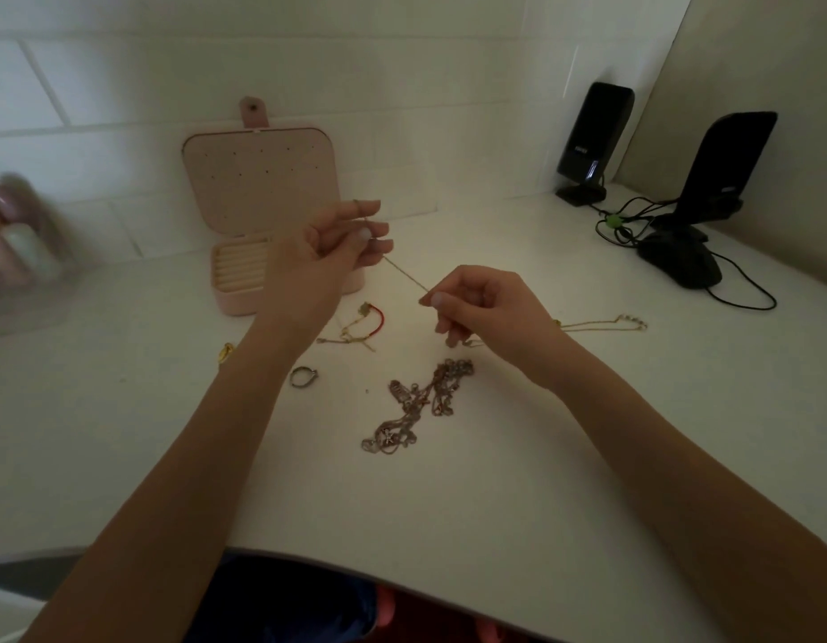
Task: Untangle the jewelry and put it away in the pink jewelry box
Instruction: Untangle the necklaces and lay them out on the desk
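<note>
— While a thin chain (406, 275) is stretched above the white table (448, 494), how is it held?

— It is pinched by the curled fingers of the left hand (330, 245) and the right hand (476, 304). The open pink jewelry box (258, 211) is partly hidden behind the left hand. 1 tangled pile of chains (418, 403) is seen below; individual strands cannot be distinguished.

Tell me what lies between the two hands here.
A thin chain, stretched taut from the left hand to the right hand, above the table; head view shows it.
</note>
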A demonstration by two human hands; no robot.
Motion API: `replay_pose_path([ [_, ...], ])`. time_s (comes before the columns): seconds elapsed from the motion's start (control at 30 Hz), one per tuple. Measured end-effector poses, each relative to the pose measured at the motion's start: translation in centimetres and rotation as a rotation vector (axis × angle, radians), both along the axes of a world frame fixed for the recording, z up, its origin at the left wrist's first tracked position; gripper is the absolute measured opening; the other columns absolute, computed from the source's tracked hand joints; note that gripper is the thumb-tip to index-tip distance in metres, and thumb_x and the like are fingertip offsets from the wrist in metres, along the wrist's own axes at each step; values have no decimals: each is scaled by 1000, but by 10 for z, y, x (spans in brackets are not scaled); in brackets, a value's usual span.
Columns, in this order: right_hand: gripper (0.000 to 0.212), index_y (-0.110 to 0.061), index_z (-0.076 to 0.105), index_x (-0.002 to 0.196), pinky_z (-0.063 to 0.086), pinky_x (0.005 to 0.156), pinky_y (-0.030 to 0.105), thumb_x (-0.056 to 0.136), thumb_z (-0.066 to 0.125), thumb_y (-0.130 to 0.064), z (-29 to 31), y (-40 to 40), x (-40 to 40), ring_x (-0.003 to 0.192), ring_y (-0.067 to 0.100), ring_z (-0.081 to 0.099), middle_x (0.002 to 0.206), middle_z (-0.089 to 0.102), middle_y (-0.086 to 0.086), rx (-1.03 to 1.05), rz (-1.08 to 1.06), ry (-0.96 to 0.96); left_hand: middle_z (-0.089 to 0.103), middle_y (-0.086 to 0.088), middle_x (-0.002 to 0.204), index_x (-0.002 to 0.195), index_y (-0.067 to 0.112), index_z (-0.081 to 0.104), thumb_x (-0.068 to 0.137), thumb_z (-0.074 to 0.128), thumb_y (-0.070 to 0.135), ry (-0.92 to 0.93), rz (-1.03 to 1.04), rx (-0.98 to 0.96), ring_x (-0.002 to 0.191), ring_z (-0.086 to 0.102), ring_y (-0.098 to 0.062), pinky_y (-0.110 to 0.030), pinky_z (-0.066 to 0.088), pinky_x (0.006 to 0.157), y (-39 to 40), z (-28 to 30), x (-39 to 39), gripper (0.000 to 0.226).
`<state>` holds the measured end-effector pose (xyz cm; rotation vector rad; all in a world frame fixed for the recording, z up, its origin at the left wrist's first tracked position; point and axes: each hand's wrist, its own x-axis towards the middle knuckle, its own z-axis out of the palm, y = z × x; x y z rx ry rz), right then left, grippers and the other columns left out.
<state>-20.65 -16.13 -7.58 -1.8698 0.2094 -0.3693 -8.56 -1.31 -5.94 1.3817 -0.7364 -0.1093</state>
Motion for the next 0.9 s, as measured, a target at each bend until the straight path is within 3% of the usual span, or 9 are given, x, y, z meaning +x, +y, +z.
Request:
replay_pose_path([
  [0.2,10,-6,68,91,51,61,23,91,60,-13,2,-6,0,57,12,58,67,64,5,22,-85,-7,68,-5,92,123,5,54,91,50,-4,59,-46,125,78,69,-4,-18,55,74,1,-2,3,33],
  [0.33,12,-9,64,85,50,65,26,93,54,-11,8,-17,-2,60,14,56,69,61,5,193,-223,-85,69,-6,90,119,2,58,92,51,-4,153,-73,148,79,70,-7,-17,55,73,3,-3,9,29],
  [0.5,15,-11,65,81,49,65,27,91,54,-11,8,-23,-3,61,12,56,67,60,2,176,-305,-83,74,0,83,108,14,63,88,56,-2,177,-135,117,84,71,-12,-17,55,68,4,-1,10,27],
  [0.63,15,-12,65,77,48,62,22,88,55,-11,5,-23,0,59,9,56,65,60,-1,141,-381,-96,74,-2,83,106,13,65,78,70,1,216,-80,54,91,70,-23,-28,58,72,9,-1,11,31],
  [0.73,15,-12,64,77,48,60,20,88,54,-11,4,-22,1,57,7,56,64,60,-3,130,-404,-114,72,-5,84,97,10,65,72,76,2,192,38,106,85,71,-21,-40,59,75,9,2,9,28],
  [0.8,14,-11,64,79,48,60,20,88,54,-10,4,-22,1,57,7,56,63,60,-3,134,-403,-121,69,-6,87,95,8,63,73,76,0,116,81,131,75,70,-12,-36,60,70,7,5,4,27],
  [0.9,14,-11,63,79,47,60,20,88,53,-10,5,-23,1,57,7,56,64,60,-2,141,-403,-124,64,-2,91,97,9,59,75,75,3,-67,139,169,62,65,3,-14,53,56,5,7,-2,28],
])
